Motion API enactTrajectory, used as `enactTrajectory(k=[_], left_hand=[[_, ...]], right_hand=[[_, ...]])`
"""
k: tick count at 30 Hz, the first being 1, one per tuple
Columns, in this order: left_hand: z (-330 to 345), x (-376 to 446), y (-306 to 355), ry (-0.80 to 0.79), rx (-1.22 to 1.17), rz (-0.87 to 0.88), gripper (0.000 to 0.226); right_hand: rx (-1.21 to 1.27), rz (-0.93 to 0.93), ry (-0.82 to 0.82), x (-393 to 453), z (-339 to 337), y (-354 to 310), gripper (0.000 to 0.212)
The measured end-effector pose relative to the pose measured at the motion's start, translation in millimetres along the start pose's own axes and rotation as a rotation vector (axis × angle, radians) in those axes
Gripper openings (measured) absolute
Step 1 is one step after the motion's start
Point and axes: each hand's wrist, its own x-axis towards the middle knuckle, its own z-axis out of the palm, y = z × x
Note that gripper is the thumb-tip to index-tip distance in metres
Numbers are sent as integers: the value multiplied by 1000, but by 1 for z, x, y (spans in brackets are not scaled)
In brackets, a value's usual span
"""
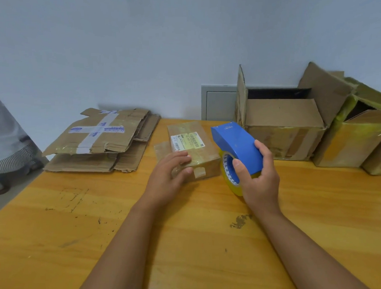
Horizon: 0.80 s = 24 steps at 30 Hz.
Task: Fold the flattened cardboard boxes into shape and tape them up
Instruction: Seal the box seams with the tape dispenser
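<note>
Holding small cardboard box [194, 151] at near corner, left hand [168, 173] fingers curled over top, thumb on front face. Looks light, stiff, tape-slick; best held by edges. Right hand [260, 180] grips blue tape dispenser [236, 146] just right of fingers. Flattened boxes [102, 139] lie far left.

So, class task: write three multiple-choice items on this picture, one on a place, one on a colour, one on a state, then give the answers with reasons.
1. Where does the pile of flattened cardboard lie?
A far left of the table
B under the table
C near right corner

2. What colour is the tape dispenser?
A red
B blue
C green

3. How does the big box by the wall stand?
A taped shut
B flattened
C flaps open

Answers: A, it lies at the far left edge; B, its shell is blue in the right hand; C, its flaps stand up.
</note>
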Motion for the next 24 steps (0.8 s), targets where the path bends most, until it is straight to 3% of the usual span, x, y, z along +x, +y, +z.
enactTrajectory(k=[4, 9, 18, 24], left_hand=[[1, 2, 1, 33, 4, 4, 26], [-5, 3, 0, -38, 16, -5, 30], [4, -2, 3, 46, 10, -35, 29], [-4, -1, -1, -50, -93, -131, 33]], right_hand=[[-3, 2, -3, 0, 0, 0, 74], [-5, -9, -4, 1, 0, 1, 74], [22, -17, 4, 0, 0, 1, 73], [84, -50, 81, 1, -3, -13, 75]])
